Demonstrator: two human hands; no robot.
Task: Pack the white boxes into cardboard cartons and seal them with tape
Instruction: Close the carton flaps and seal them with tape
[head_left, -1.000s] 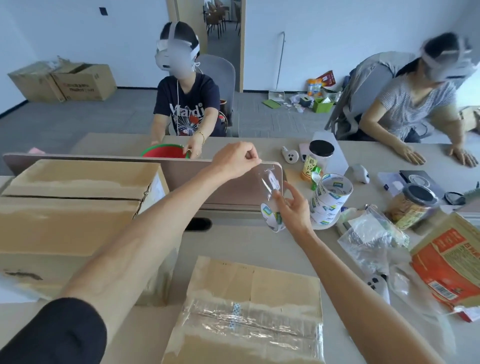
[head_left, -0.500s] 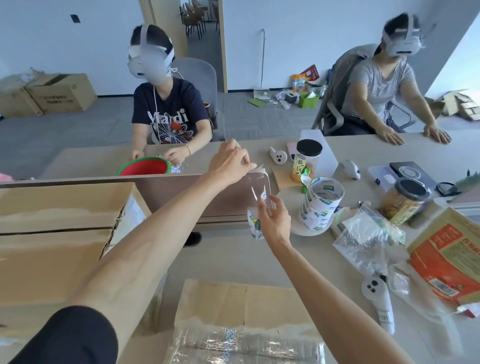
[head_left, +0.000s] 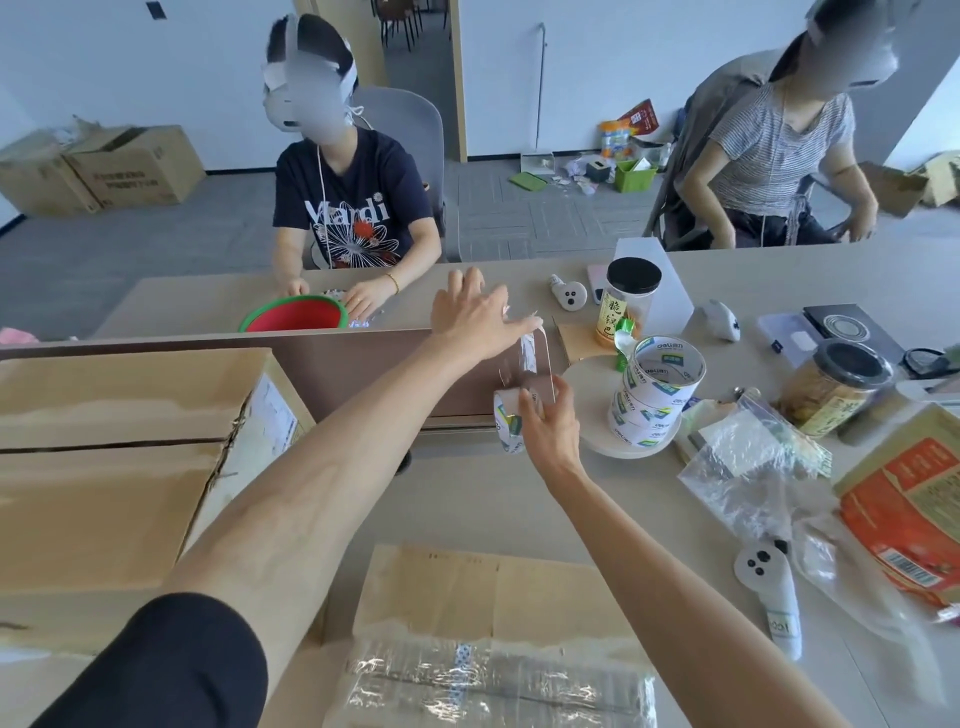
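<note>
Your left hand pinches the free end of the clear tape strip between thumb and fingertips, the other fingers loosely spread, raised above the brown divider. Your right hand is wrapped around the tape roll, fingers curled over it, held just below, over the middle of the tabletop.

The strip between your hands looks short and taut. If it twists or slackens, it will likely fold and stick to itself or to your fingers, and you would have to hunt for the end again.

The carton waiting for it sits at the near edge of the tabletop, its top already crossed with wrinkled tape. A larger carton stands at the left edge. Spare stacked rolls sit close to your right, easy to knock.
</note>
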